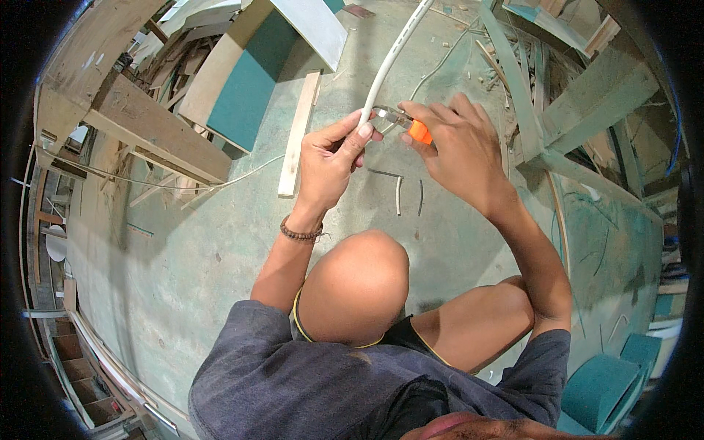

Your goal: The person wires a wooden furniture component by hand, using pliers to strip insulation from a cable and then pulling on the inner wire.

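A thick white cable (387, 66) comes down from the top edge, and my left hand (334, 158) pinches its lower end between thumb and fingers. My right hand (462, 143) is closed around an orange-handled tool (419, 132) with a shiny metal head. That metal head points left, close beside the cable just above my left thumb. Whether it touches the cable is hard to make out, and its exact kind is partly hidden by my fingers.
Short cable-like offcuts (399, 195) lie on the green floor ahead of my knees. A pale wooden plank (299, 139) rests left of my left hand. Wooden frames (158, 132) stand at left, with green framing (598, 110) at right. Thin cord (238, 178) crosses the floor.
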`<state>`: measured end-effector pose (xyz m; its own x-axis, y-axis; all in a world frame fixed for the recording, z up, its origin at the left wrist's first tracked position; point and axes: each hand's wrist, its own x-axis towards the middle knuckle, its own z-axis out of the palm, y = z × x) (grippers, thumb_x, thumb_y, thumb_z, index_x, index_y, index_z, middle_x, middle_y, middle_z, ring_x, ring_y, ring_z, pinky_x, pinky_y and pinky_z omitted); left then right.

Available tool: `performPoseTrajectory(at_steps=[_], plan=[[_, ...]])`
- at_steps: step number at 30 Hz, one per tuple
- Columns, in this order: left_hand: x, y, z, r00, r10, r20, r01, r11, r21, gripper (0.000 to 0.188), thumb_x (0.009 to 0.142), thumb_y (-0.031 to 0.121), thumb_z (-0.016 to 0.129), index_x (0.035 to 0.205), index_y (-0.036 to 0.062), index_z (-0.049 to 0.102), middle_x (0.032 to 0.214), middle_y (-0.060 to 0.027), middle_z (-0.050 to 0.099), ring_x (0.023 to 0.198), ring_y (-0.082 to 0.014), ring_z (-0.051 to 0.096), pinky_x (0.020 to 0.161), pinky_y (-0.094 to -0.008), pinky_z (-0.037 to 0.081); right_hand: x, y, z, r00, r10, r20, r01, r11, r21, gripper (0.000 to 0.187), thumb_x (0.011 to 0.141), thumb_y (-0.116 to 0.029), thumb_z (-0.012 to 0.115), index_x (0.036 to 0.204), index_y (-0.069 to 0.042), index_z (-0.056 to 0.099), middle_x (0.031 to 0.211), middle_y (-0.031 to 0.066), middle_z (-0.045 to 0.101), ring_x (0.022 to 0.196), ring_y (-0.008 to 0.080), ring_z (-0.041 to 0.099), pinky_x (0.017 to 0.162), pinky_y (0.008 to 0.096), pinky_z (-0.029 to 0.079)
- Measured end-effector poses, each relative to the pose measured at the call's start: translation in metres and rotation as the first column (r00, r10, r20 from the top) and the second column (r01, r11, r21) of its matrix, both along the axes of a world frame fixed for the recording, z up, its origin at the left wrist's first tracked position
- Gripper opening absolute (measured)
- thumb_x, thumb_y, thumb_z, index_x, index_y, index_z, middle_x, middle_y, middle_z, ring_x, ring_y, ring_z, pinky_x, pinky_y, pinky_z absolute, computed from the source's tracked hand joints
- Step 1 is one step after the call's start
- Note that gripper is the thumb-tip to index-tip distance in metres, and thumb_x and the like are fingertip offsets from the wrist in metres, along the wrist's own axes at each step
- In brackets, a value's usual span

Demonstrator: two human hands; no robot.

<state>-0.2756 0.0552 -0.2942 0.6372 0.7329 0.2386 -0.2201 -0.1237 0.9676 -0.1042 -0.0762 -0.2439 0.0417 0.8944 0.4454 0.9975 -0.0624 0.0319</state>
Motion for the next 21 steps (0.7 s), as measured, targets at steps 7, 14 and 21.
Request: performPoseTrajectory(at_steps=[7, 14, 21], plan=[[0.004, 0.000, -0.004, 0.999, 0.029, 0.026, -0.029, 1.000, 0.003, 0.031, 0.099, 0.020, 0.069, 0.125, 0.0025, 0.071, 0.090, -0.0041, 0.074, 0.061, -0.0031, 0.051, 0.049, -0.0198, 0.040, -0.012, 0.001, 0.005, 0.989, -0.133, -0.064, 0.125, 0.985, -0.118, 0.048, 0.092, -0.012, 0.062, 0.140, -0.012, 0.058, 0.100, 0.0119, 0.070, 0.090, 0.0291, 0.073, 0.075, 0.0410, 0.059], [0.009, 0.000, -0.012, 0.995, 0.091, 0.032, -0.093, 0.991, 0.096, 0.031, 0.099, 0.018, 0.069, 0.125, 0.0022, 0.071, 0.087, -0.0028, 0.074, 0.061, -0.0028, 0.051, 0.051, -0.0201, 0.042, -0.017, 0.001, 0.003, 0.993, -0.118, -0.018, 0.117, 0.991, -0.061, 0.041, 0.090, -0.010, 0.062, 0.131, -0.013, 0.062, 0.097, 0.0113, 0.071, 0.088, 0.0272, 0.073, 0.070, 0.0381, 0.059], [0.010, -0.002, -0.011, 0.991, 0.137, 0.006, -0.135, 0.974, 0.182, 0.029, 0.099, 0.016, 0.069, 0.124, 0.0023, 0.072, 0.084, -0.0025, 0.075, 0.061, -0.0028, 0.051, 0.053, -0.0211, 0.044, -0.017, 0.003, 0.003, 0.998, -0.071, 0.003, 0.071, 0.997, -0.026, 0.033, 0.089, -0.008, 0.062, 0.121, -0.011, 0.062, 0.096, 0.0147, 0.071, 0.095, 0.0326, 0.071, 0.078, 0.0419, 0.058]])
